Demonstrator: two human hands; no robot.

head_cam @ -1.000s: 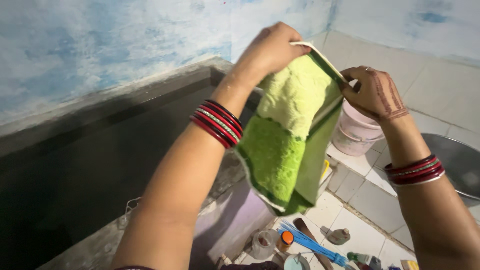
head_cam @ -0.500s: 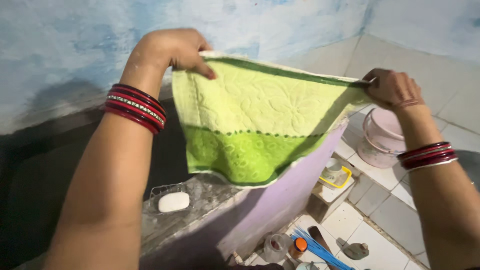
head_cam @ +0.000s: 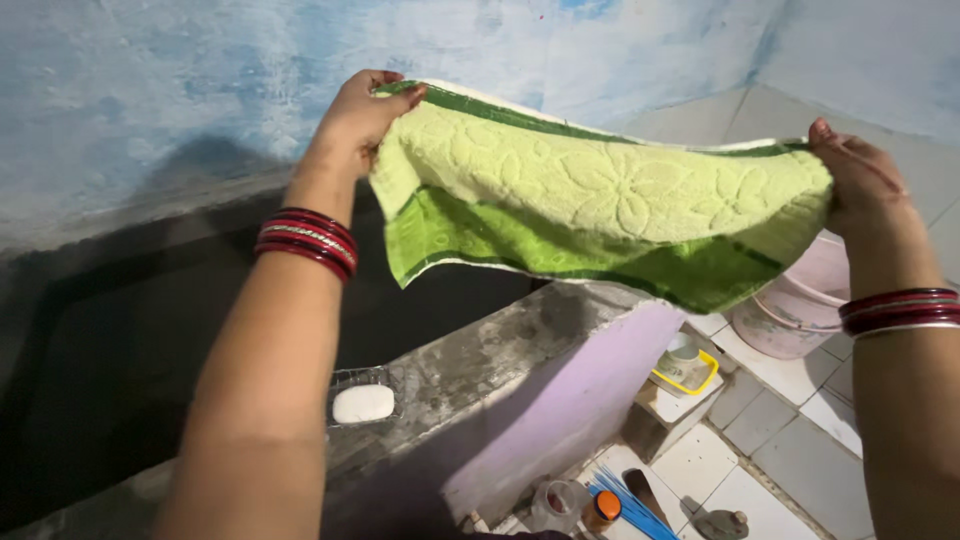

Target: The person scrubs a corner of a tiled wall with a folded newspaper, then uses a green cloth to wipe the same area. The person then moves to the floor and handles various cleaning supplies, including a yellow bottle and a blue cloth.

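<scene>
Here the green towel (head_cam: pixel 600 195) hangs stretched in the air between both hands, above the concrete ledge (head_cam: pixel 500 350); left hand (head_cam: pixel 355 125) fingers pinch its top left corner, right hand (head_cam: pixel 855 180) fingers clamp the right end

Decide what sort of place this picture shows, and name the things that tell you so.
Probably a home washing area or bathroom. A bar of soap rests on the ledge of a concrete tank, a pink bucket stands on the tiled floor, and both hands hold up a green towel.
</scene>
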